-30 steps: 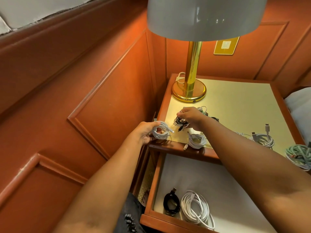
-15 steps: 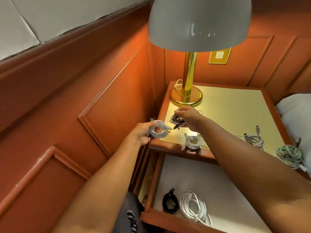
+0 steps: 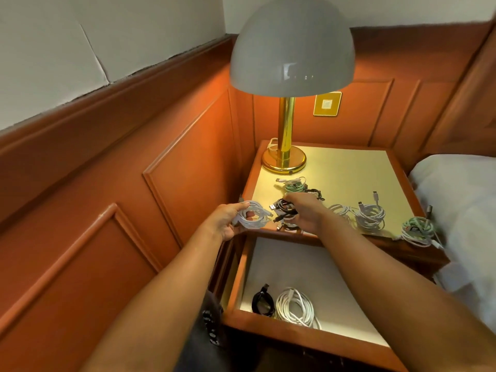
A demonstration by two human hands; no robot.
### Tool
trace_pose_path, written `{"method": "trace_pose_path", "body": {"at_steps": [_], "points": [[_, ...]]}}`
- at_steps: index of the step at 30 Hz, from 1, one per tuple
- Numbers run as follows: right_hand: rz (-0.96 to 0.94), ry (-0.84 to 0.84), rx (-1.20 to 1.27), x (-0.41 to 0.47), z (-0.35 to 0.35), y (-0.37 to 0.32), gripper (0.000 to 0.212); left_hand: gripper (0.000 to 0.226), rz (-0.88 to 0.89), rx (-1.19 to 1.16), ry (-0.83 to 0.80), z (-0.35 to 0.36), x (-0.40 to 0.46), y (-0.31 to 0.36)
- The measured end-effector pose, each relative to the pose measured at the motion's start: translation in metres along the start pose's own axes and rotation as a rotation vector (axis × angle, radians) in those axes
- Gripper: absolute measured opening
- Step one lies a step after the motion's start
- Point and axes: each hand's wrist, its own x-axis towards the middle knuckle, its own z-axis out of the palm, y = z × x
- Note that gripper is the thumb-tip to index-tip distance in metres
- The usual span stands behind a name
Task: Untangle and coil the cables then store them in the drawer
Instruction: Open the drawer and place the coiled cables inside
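My left hand (image 3: 226, 221) holds a coiled white cable (image 3: 253, 217) just off the nightstand's front left corner. Close beside it, my right hand (image 3: 306, 213) grips a coiled black cable (image 3: 284, 208) above the nightstand's front edge. On the yellow nightstand top (image 3: 343, 170) lie a loose tangle of white, green and black cables (image 3: 298, 185), a white coil (image 3: 370, 217) and a green-and-white coil (image 3: 418, 229) at the right edge. Below, the open drawer (image 3: 268, 322) holds a black coil (image 3: 263, 302) and a white coil (image 3: 295, 308).
A brass lamp (image 3: 284, 157) with a grey dome shade stands at the nightstand's back left. Red-brown wall panels close in the left and back. A white pillow (image 3: 461, 200) lies to the right of the nightstand.
My right hand has drawn the black coil toward me from near the lamp to the front edge. My left hand keeps its white coil. The view has tilted up.
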Motion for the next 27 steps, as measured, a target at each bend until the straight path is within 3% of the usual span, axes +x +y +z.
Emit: {"method": "trace_pose_path", "body": {"at_steps": [11, 17, 21, 26, 27], "points": [[0.019, 0.062, 0.040, -0.036, -0.029, 0.065, 0.013, 0.009, -0.065, 0.108, -0.032, 0.010, -0.022, -0.056], [0.070, 0.080, -0.039, -0.029, -0.044, 0.114, 0.023, 0.025, -0.122, 0.183, -0.019, 0.009, -0.010, -0.084], [0.117, 0.119, -0.023, -0.013, -0.049, 0.133, 0.024, 0.011, -0.138, 0.267, -0.002, 0.011, 0.004, -0.094], [0.188, 0.176, 0.001, 0.010, -0.059, 0.153, 0.009, 0.019, -0.181, 0.374, -0.007, 0.020, 0.026, -0.106], [0.204, 0.182, 0.011, 0.015, -0.061, 0.157, 0.014, 0.017, -0.191, 0.386, 0.001, 0.021, 0.031, -0.108]]}}
